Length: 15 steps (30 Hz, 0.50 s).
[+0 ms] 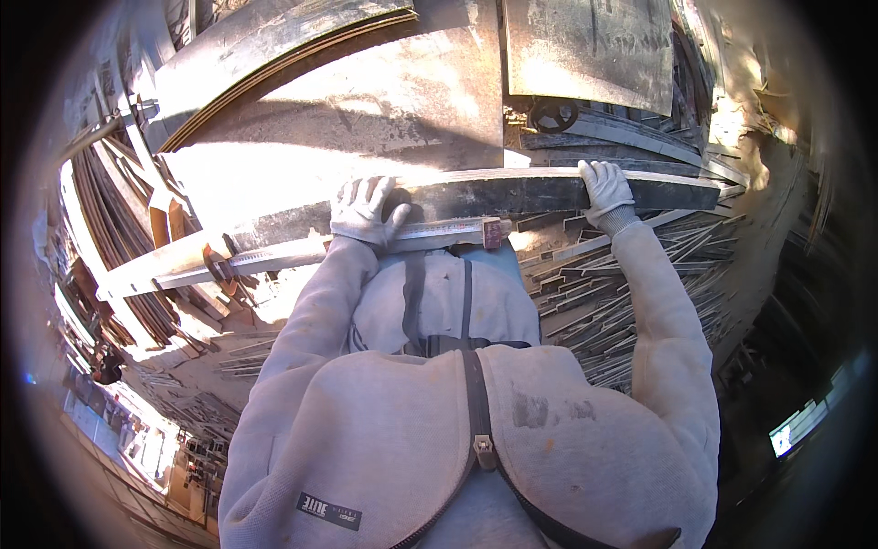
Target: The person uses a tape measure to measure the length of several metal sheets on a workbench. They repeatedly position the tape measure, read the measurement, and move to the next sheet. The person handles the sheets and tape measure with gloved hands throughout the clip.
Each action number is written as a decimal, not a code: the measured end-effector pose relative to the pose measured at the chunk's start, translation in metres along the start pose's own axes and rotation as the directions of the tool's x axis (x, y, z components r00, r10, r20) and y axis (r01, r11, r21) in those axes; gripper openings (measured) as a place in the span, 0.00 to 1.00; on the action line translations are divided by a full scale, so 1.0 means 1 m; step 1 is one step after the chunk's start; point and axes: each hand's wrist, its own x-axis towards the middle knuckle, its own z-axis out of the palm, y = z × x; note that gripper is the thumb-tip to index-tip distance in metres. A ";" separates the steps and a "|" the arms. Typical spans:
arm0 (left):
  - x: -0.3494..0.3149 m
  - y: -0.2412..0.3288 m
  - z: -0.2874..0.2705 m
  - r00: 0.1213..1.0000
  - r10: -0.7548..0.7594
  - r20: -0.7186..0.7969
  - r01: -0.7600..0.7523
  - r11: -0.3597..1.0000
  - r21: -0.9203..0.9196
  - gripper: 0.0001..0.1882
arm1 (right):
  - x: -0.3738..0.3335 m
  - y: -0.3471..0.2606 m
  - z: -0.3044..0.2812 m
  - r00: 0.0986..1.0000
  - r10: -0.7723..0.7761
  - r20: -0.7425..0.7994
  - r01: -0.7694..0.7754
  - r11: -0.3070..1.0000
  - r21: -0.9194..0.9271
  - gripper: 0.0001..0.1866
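A long dark plank with a pale upper edge lies across the scene in front of my body, its worn light end at the left. My left hand, in a pale work glove, grips it left of the middle, the fingers over its far edge and the thumb apart on the near side. Toward the plank's right end my right hand, gloved too, has its fingers curled over the upper edge. On the near side, alongside the plank, runs a long grey metal bar with a reddish end block and a rusty collar-like piece.
Large worn sheets lie beyond the plank, with another panel at the far right. Many thin metal strips are heaped at the right. Long curved-looking strips stand at the left. A dark round wheel sits behind the plank.
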 end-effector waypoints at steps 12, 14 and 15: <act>0.156 -0.042 -0.081 0.980 0.064 -0.186 -0.030 0.983 0.180 0.28 | 0.138 0.050 -0.115 0.995 0.085 0.055 -0.072 0.975 -0.211 0.49; 0.184 -0.047 -0.099 0.988 0.039 -0.148 -0.012 0.983 0.183 0.27 | 0.165 0.061 -0.136 0.996 0.077 0.044 -0.066 0.975 -0.211 0.47; 0.196 -0.050 -0.106 0.980 0.071 -0.186 -0.044 0.989 0.144 0.26 | 0.175 0.064 -0.141 0.996 0.083 0.018 -0.076 0.964 -0.253 0.46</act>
